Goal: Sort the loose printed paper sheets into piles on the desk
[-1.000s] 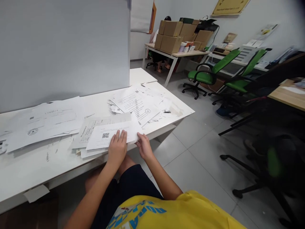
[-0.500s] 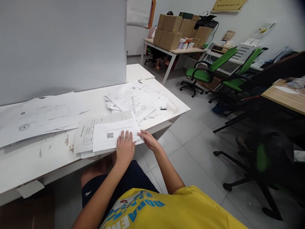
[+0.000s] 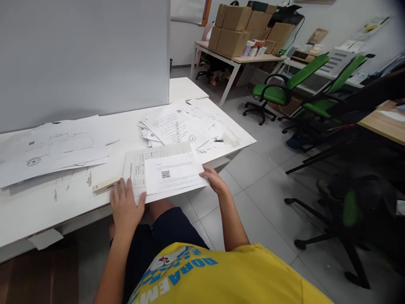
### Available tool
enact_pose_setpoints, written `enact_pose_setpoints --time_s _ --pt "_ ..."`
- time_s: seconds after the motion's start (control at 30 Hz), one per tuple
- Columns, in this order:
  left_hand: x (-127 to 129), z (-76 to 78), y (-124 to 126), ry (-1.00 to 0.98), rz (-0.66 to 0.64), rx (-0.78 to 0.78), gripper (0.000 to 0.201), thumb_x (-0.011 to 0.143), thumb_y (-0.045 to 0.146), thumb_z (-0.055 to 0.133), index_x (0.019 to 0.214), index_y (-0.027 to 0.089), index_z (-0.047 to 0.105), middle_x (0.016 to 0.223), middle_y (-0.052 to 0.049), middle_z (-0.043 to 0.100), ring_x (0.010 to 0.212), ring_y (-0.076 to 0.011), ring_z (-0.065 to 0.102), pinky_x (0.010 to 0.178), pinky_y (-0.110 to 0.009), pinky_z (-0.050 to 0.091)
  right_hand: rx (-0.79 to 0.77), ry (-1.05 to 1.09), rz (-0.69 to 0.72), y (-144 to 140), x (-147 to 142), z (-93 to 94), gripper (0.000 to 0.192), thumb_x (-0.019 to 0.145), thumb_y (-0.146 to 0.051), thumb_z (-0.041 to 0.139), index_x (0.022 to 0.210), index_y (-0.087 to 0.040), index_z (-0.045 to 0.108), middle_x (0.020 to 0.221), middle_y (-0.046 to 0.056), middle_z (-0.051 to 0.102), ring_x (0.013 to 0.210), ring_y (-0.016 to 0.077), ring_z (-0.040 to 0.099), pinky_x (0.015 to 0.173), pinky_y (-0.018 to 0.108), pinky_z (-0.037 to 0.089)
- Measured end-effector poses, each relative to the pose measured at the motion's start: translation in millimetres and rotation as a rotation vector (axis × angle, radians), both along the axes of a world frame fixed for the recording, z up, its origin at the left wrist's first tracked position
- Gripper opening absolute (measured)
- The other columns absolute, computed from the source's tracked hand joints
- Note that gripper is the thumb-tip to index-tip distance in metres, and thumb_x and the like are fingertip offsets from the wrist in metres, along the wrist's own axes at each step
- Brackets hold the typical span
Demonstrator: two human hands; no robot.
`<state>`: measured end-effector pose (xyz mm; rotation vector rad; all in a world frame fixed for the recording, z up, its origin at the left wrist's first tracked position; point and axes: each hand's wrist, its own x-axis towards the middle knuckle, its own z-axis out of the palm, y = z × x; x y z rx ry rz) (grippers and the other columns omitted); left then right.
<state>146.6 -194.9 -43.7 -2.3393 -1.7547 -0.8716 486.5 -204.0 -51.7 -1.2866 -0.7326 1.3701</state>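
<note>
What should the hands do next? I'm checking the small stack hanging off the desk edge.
Probably slide the stack back onto the desk. Its near edge juts past the desk's edge; the right hand holds its right corner, and the left hand lies flat at its left corner beside a beige stapler, so both are placed to push.

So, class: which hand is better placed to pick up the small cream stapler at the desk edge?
Left. The left hand lies right beside the stapler; the right hand is at the papers' far corner.
</note>
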Motion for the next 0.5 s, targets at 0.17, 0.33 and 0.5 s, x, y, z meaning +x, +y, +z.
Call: enact_pose_setpoints --time_s 0.17,0.33,0.5 --pt "0 -26.3 -4 0.126 -0.250 -0.064 0.086 0.092 0.062 0.048 0.157 0.010 0.028 0.161 -0.023 0.029 0.149 -0.0418 0.029 0.120 -0.059 0.024 -0.054 -0.030 -0.028 -1 15 -8.1 0.052 0.065 -0.038 0.077 0.113 -0.021 0.070 0.107 0.006 0.076 0.095 0.0280 0.070 0.080 0.036 0.053" --pt "0 -26.0 0 0.186 -0.375 -0.020 0.067 0.095 0.053 0.050 0.151 0.017 0.043 0.155 -0.017 0.043 0.145 -0.0396 0.036 0.119 -0.057 0.026 -0.018 -0.045 0.024 3 19 -2.4 0.050 0.068 -0.038 0.080 0.114 -0.020 0.070 0.110 0.008 0.076 0.094 0.0266 0.071 0.084 0.038 0.055" --pt "-6 -23.4 0 0.186 -0.450 0.056 0.044 0.098 0.037 0.053 0.138 0.020 0.059 0.139 -0.011 0.062 0.134 -0.0359 0.053 0.113 -0.053 0.037 -0.090 -0.044 0.081 6 26 -3.7 0.038 0.069 -0.036 0.080 0.100 -0.015 0.074 0.098 0.013 0.078 0.088 0.0283 0.073 0.079 0.039 0.058"
